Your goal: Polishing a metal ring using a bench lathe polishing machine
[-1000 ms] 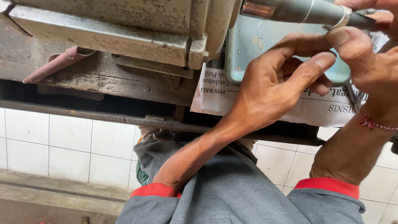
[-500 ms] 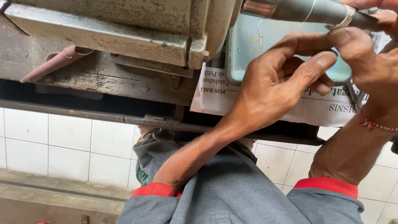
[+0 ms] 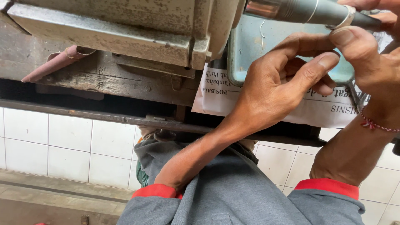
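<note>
left hand reaches up from the grey sleeve with red cuff, palm side away from the camera, fingers curled. thumb and forefinger come together toward the right hand's thumb tip, right under the metal tool. whatever small piece sits between those fingertips is too hidden to tell. other fingers of the left hand are folded into the palm, in front of the teal tray.

right hand at the right edge, partly cut off by the frame. its thumb is pressed up against the underside of the metal tool at a light band round the shaft, other fingers go over the top of it, so the hand looks clamped on the tool. red thread bracelet on the right wrist.

metal tool is a grey cylinder with a shiny steel end, lying nearly level along the top right, its bright end just beside the worn grey machine body. teal tray sits behind both hands, on a sheet of newspaper that hangs over the bench edge. a reddish-brown roll leans on the bench at left. white tiled wall below the bench, grey clothing fills the bottom middle.
</note>
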